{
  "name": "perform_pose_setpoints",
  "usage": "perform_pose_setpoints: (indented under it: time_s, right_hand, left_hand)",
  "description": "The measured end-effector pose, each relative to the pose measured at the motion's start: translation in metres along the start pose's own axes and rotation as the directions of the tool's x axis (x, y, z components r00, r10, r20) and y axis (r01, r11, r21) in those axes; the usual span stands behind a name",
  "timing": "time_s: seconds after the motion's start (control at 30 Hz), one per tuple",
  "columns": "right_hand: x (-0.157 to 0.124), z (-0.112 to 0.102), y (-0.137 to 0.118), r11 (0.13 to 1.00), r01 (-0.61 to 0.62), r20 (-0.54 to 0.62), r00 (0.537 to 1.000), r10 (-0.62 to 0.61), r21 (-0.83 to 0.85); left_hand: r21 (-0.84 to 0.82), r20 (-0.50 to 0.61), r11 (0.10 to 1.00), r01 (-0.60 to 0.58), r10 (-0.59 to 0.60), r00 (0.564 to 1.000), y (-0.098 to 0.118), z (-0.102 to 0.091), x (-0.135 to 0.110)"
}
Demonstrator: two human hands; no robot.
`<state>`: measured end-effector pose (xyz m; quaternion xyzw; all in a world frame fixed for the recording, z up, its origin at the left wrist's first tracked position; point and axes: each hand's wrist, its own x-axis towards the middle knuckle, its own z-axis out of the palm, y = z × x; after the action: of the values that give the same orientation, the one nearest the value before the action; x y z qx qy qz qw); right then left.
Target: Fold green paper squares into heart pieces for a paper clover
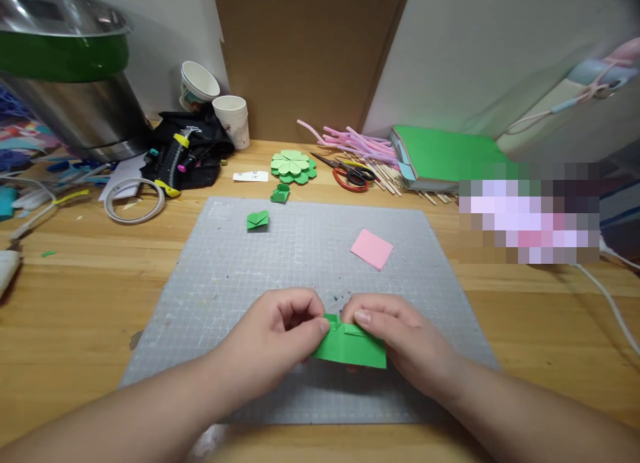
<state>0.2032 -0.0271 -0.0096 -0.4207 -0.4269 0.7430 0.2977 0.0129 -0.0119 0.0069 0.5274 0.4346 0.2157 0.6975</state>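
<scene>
The folded green paper rectangle runs lengthwise left to right between the left-hand grip and right-hand grip, equally near, both pinched on its far edge

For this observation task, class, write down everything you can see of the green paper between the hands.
The green paper is bright and matte, with folded strips along its far edge, a small notch between them and a faint crease below. Its near edge looks nearly straight. Left hand and right hand grip opposite sides, thumbs on top, over the grey mat.
</scene>
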Motion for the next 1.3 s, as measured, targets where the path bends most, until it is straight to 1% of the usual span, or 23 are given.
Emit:
perform_pose_setpoints:
  time_s: [0.07, 0.13, 0.23, 0.3, 0.33, 0.37, 0.43, 0.53, 0.67, 0.73, 0.8, 0.87, 0.93, 1.0, 1.03, 1.13, 1.2, 1.23, 1.3]
  right_hand:
    - [0.001, 0.0, -0.002, 0.999, -0.003, 0.015, 1.0, 0.004, -0.039]
    - [0.001, 0.002, -0.003, 0.997, -0.002, 0.033, 0.999, 0.005, -0.08]
    - [0.001, 0.007, -0.003, 0.997, -0.045, 0.128, 0.99, 0.053, -0.067]
    - [0.001, 0.009, -0.001, 0.995, -0.09, 0.198, 0.976, 0.095, -0.036]
    - [0.001, 0.01, 0.0, 0.994, -0.104, 0.21, 0.972, 0.108, -0.029]
    - [0.0, 0.01, 0.001, 0.993, -0.112, 0.202, 0.973, 0.114, -0.024]
    - [0.0, 0.01, 0.002, 0.994, -0.108, 0.148, 0.983, 0.109, -0.011]
    - [0.001, 0.007, 0.001, 0.996, -0.087, 0.071, 0.994, 0.085, 0.019]
    - [0.002, 0.005, 0.002, 0.995, -0.073, 0.066, 0.995, 0.069, 0.065]
    - [0.002, 0.006, 0.002, 0.995, -0.075, 0.06, 0.996, 0.071, 0.059]
    - [0.002, 0.007, 0.001, 0.997, -0.071, 0.064, 0.996, 0.07, 0.023]
    - [0.001, 0.009, -0.001, 0.998, -0.067, 0.088, 0.994, 0.068, -0.013]
    - [0.001, 0.01, -0.001, 0.998, -0.062, 0.099, 0.993, 0.065, -0.032]
    - [0.001, 0.011, -0.001, 0.997, -0.068, 0.062, 0.996, 0.07, -0.029]
    - [0.001, 0.011, -0.001, 0.997, -0.069, 0.036, 0.997, 0.07, -0.02]
    - [0.002, 0.011, 0.0, 0.997, -0.073, -0.018, 0.997, 0.073, 0.002]
    - [0.003, 0.011, 0.001, 0.997, -0.075, -0.031, 0.997, 0.075, -0.001]
    - [0.004, 0.01, 0.001, 0.997, -0.077, -0.034, 0.996, 0.076, -0.005]
    - [0.004, 0.01, 0.001, 0.997, -0.08, -0.032, 0.996, 0.08, -0.005]
  left_hand:
    - [-0.016, 0.007, 1.0, -0.004, 0.004, 1.0, -0.001, 0.0, 0.0]
    - [-0.041, -0.009, 0.999, -0.017, 0.017, 1.0, -0.003, 0.001, 0.001]
    - [-0.109, -0.029, 0.994, -0.018, 0.015, 0.999, -0.005, 0.002, 0.001]
    - [-0.156, -0.004, 0.988, -0.001, 0.001, 1.0, -0.006, 0.003, 0.002]
    - [-0.177, 0.013, 0.984, 0.005, -0.002, 1.0, -0.006, 0.004, 0.002]
    - [-0.198, 0.023, 0.98, 0.005, 0.0, 1.0, -0.006, 0.004, 0.002]
    - [-0.228, 0.022, 0.974, -0.009, 0.014, 1.0, -0.006, 0.005, 0.002]
    - [-0.221, 0.02, 0.975, -0.019, 0.024, 1.0, -0.004, 0.005, 0.003]
    - [-0.218, 0.091, 0.976, 0.022, -0.002, 0.996, -0.003, 0.005, 0.004]
    - [-0.239, 0.105, 0.971, 0.015, 0.01, 0.994, -0.004, 0.006, 0.003]
    - [-0.256, 0.06, 0.966, -0.023, 0.039, 0.997, -0.005, 0.007, 0.002]
    - [-0.225, 0.007, 0.972, -0.066, 0.069, 0.998, -0.006, 0.007, 0.0]
    - [-0.155, 0.005, 0.984, -0.092, 0.094, 0.996, -0.007, 0.007, -0.001]
    - [-0.109, 0.002, 0.989, -0.097, 0.098, 0.995, -0.008, 0.006, -0.001]
    - [-0.105, -0.029, 0.99, -0.097, 0.094, 0.995, -0.008, 0.006, 0.0]
    - [-0.122, -0.183, 0.985, -0.122, 0.098, 0.978, -0.007, 0.004, 0.003]
    - [-0.12, -0.24, 0.983, -0.137, 0.105, 0.965, -0.006, 0.004, 0.004]
    - [-0.111, -0.236, 0.985, -0.131, 0.102, 0.966, -0.006, 0.004, 0.004]
    - [-0.083, -0.176, 0.992, -0.099, 0.083, 0.981, -0.005, 0.004, 0.004]
